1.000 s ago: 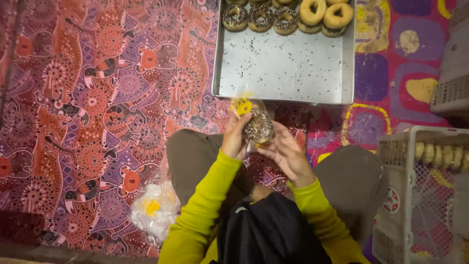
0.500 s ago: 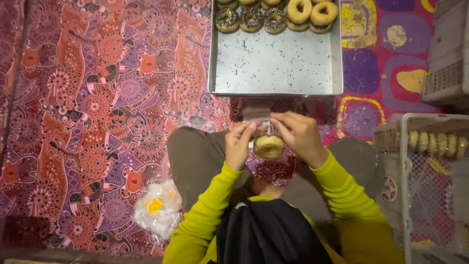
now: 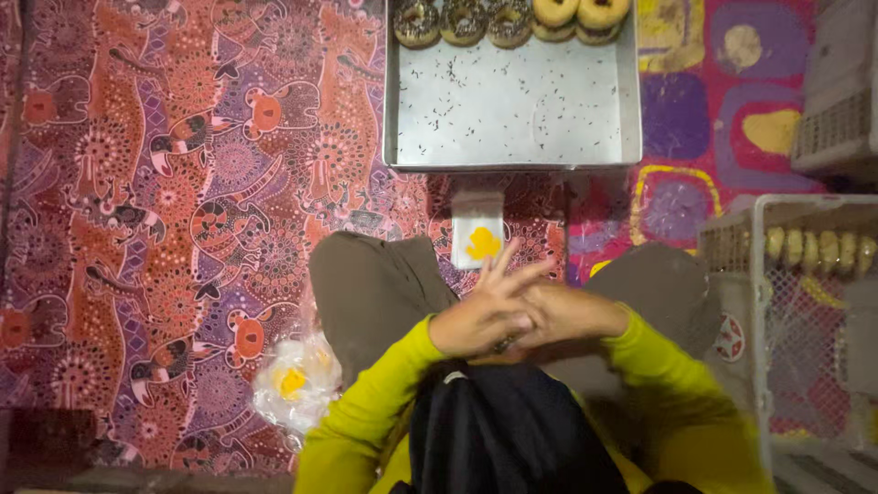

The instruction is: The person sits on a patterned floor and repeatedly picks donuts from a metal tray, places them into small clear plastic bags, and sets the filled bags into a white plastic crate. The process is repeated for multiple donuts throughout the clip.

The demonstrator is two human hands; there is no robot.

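My left hand [image 3: 483, 313] and my right hand [image 3: 578, 317] are pressed together over my lap, the left one on top with its fingers stretched out and apart. Whatever may lie between the palms is hidden. Just beyond my fingertips a small white packet with a yellow mark [image 3: 477, 234] lies on the patterned cloth between my knees. Farther out stands a square metal tray [image 3: 512, 110] speckled with sprinkles. Along its far edge sit dark sprinkled doughnuts [image 3: 462, 20] and plain yellow ones [image 3: 580, 15].
A bundle of clear plastic bags with a yellow mark [image 3: 294, 382] lies by my left knee. A white wire crate [image 3: 785, 274] holding a row of pale doughnuts [image 3: 816, 249] stands at the right, with another pale basket [image 3: 840, 101] behind it.
The bagged doughnut I held up between both hands is no longer in sight. My hands have dropped toward my lap and closed together, and the white packet now shows on the cloth.
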